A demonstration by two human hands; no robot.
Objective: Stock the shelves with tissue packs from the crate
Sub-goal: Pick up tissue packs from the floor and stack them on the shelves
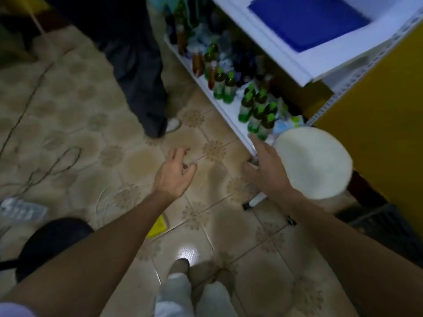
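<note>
My left hand (175, 173) hangs over the tiled floor with its fingers loosely curled, holding nothing. Further right, my right hand (265, 167) has its fingers spread by the front edge of the low white shelf (225, 106). A pale round object (315, 165) sits just to its right; contact between them is unclear. Blurred light blue and green packs (287, 124) lie at the near end of that shelf behind the bottles. A dark crate (380, 225) stands on the floor at the right, its contents hidden.
Green-capped bottles (251, 108) crowd the low shelf. A blue pack (306, 21) lies on the upper white shelf. Another person's dark-trousered legs (142, 88) stand beside the shelf. Cables (45, 170), a plastic bottle (20, 210) and a black stool (50, 243) lie left. A yellow side panel (375, 124) rises at right.
</note>
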